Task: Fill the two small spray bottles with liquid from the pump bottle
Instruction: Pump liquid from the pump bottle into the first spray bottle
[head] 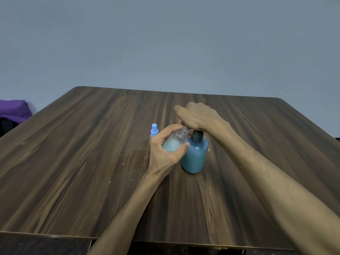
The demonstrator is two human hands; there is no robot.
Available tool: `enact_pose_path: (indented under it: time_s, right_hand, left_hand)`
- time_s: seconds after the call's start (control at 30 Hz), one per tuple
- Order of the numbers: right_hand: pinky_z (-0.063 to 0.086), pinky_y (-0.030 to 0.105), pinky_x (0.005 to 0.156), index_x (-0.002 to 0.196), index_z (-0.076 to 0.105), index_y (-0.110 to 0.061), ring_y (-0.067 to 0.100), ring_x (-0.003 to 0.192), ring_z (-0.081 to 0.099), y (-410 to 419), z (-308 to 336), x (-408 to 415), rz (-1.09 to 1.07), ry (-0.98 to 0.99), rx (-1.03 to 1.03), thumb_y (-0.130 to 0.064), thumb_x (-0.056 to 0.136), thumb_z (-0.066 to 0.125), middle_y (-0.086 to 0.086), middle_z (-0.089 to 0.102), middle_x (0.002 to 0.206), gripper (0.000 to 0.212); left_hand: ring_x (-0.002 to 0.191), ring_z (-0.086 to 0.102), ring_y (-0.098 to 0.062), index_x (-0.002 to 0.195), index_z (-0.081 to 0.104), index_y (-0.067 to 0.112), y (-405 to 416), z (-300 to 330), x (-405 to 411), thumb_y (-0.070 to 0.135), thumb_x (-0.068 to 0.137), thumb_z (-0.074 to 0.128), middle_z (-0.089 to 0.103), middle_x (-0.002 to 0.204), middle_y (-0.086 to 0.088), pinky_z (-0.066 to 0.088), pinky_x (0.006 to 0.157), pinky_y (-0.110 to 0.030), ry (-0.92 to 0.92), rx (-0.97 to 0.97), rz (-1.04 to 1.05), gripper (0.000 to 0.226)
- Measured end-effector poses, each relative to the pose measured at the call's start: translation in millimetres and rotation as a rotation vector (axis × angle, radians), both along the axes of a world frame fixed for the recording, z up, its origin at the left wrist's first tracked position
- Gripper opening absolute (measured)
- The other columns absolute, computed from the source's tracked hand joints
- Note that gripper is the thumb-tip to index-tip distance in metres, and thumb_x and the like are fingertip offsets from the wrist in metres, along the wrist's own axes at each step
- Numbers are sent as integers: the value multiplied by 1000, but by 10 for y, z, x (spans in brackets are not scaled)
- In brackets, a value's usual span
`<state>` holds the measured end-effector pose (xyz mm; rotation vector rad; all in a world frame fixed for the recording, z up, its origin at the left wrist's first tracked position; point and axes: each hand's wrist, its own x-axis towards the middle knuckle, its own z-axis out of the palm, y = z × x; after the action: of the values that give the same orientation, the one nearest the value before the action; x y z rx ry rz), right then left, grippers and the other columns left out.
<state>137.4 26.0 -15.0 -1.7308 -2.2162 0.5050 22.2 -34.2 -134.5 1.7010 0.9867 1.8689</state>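
We see a dark brown table [92,162] streaked with lighter wood grain, and on it a teal-blue pump bottle [195,155] with a dark grey collar. The small spray bottle [174,142] is clear with pale, frothy blue-green liquid, a light blue spray cap [154,130] stands behind it, the wall [165,43] is grey-blue, and a purple cloth [12,109] shows at far left.

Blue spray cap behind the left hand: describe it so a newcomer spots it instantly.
Start at the wooden table and find the teal pump bottle near its middle. Just left of it the left hand grips a tilted clear bottle. Peeking above that hand is the blue spray cap: upright, light blue, and the only thing no hand touches.
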Motion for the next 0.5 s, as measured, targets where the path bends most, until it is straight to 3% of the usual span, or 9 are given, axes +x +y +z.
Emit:
enact_pose_path:
  time_s: [0.13, 0.27, 0.4, 0.5]
  right_hand:
    - [53, 40, 84, 84, 79, -19, 25, 86, 68, 28, 9, 57, -22, 112, 30, -49, 89, 33, -4, 79, 83, 54]
    - [50, 40, 80, 93, 76, -19, 27, 86, 66, -11, -26, -4, -15, -1, -4, -49, 88, 34, 4, 75, 92, 52]
    - [50, 39, 79, 91, 76, -20, 26, 88, 68, 11, 29, 35, -25, 58, 62, -53, 87, 31, 1, 77, 91, 55]
    - [49, 40, 79, 92, 76, -19, 26, 86, 65, -12, -23, 16, -15, 2, 21, -50, 91, 33, 3, 74, 94, 53]
  left_hand:
    - [93, 75, -18, 115, 71, 12, -12, 0, 16, -2, 77, 77, 77, 107, 2, 63, 81, -52, -17, -6, -16, 41]
    - [89, 75, -24, 115, 72, 8, 5, -23, 2, -3, 79, 76, 77, 105, -3, 61, 78, -59, -21, -25, -33, 39]
    - [88, 74, -18, 113, 72, 19, -22, 16, 29, -4, 77, 77, 77, 104, 6, 63, 78, -53, -24, 2, -24, 43]
    - [88, 74, -21, 113, 72, 8, -3, -12, 26, -4, 77, 77, 77, 103, -1, 62, 77, -55, -15, -1, -25, 38]
